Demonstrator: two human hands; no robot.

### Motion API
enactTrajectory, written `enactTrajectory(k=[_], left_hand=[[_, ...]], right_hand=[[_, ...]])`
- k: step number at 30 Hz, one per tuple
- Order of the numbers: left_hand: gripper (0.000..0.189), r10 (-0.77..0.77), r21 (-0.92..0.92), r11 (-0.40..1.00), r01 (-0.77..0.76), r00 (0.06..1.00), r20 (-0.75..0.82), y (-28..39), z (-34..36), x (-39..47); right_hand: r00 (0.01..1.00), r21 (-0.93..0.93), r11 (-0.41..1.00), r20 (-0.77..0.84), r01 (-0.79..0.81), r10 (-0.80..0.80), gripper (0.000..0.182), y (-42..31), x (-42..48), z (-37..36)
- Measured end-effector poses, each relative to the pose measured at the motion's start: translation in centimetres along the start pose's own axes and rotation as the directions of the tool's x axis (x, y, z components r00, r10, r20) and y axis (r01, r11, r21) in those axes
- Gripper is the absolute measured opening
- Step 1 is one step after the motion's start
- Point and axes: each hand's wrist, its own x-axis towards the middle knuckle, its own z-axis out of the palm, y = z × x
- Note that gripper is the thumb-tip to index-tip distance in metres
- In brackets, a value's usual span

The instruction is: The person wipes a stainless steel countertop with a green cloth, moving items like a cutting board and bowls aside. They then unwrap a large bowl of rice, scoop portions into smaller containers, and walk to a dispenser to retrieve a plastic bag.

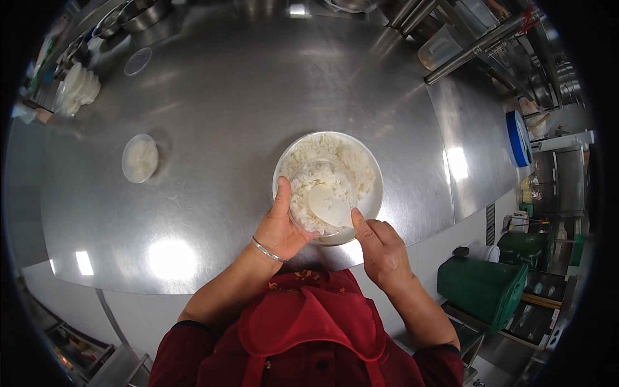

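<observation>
My left hand (285,225) holds a clear plastic bowl (295,217) of cooked rice (302,191) above a wide round metal pan (378,193). In my right hand (384,249) is a white rice paddle (326,203), its flat blade lying on the rice in the bowl. More rice (333,142) covers much of the pan, whose lower right part shows bare metal. Off to the left, a lidded or filled clear container (140,158) of rice stands on the steel table (217,121); whether it has a lid on, I cannot tell.
A round clear lid (138,61) lies at the back left, near stacked plastic bowls (80,87) and metal bowls (145,17). A plastic container (440,47) stands by the steel rack post (454,65) at the back right. A blue-rimmed round item (519,139) stands at the right.
</observation>
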Motion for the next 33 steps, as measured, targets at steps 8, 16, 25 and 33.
enactTrajectory(k=[8,16,25,33], left_hand=[[0.083,-0.015,-0.032,0.999,0.016,0.999,0.030,0.5,-0.6,0.1],[0.082,-0.061,0.018,0.998,0.061,0.998,-0.020,0.2,-0.6,0.2],[0.082,-0.072,-0.051,0.996,0.073,0.997,0.015,1.3,-0.2,0.1],[0.083,-0.105,-0.055,0.993,0.108,0.993,0.059,1.5,0.1,0.1]], right_hand=[[0.990,0.280,0.957,-0.084,-0.083,0.111,0.046,0.4,1.6,-2.4],[0.994,0.166,0.981,-0.014,-0.103,0.107,0.047,1.0,1.5,-0.2],[0.987,0.137,0.980,-0.093,0.145,-0.133,0.046,2.1,2.2,-1.6],[0.958,-0.025,0.957,0.001,0.287,-0.287,0.048,3.0,3.1,-2.0]])
